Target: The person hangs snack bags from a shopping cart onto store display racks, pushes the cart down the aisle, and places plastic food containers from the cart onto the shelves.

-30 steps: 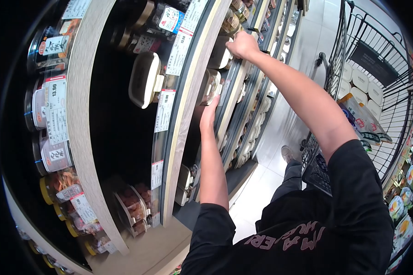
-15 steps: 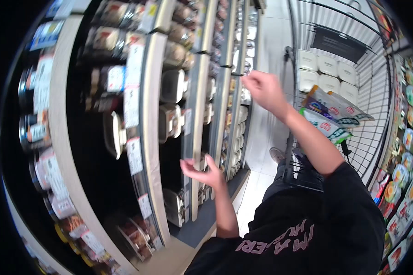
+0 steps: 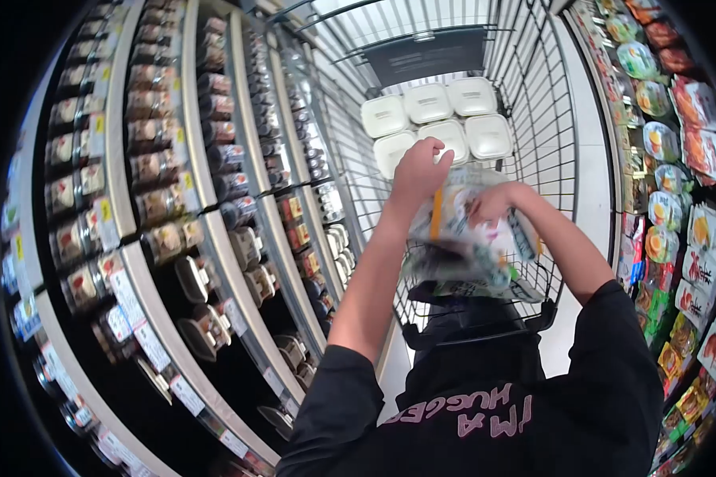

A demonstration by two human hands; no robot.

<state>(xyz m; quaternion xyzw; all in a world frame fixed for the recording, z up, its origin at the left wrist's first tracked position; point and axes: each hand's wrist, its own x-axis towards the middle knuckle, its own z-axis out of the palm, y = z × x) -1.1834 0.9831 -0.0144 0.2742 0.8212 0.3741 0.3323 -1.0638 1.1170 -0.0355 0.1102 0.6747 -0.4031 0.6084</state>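
Observation:
My left hand [image 3: 422,168] is over the shopping cart [image 3: 571,159], its fingers loosely curled and its thumb apart. Nothing shows between them. My right hand [image 3: 497,203] has its fingers closed on a printed plastic food bag [image 3: 460,191], which is smeared by motion. Beneath it lies another bag with green and dark printing [image 3: 485,288], close to the cart's handle side. Beyond my hands, several white-lidded food containers [image 3: 433,103] lie in two rows on the cart floor, one partly covered by my left hand.
Shelves of jars [image 3: 153,131] and lidded containers [image 3: 203,330] run along the left, with price labels [image 3: 135,306] on their edges. On the right stands a rack of packaged foods [image 3: 662,211]. Pale floor tiles [image 3: 595,171] show beside the cart.
My view has turned from the left shelves to the cart, now ahead of me. Both hands have come over the cart, and my right hand has taken hold of a bag.

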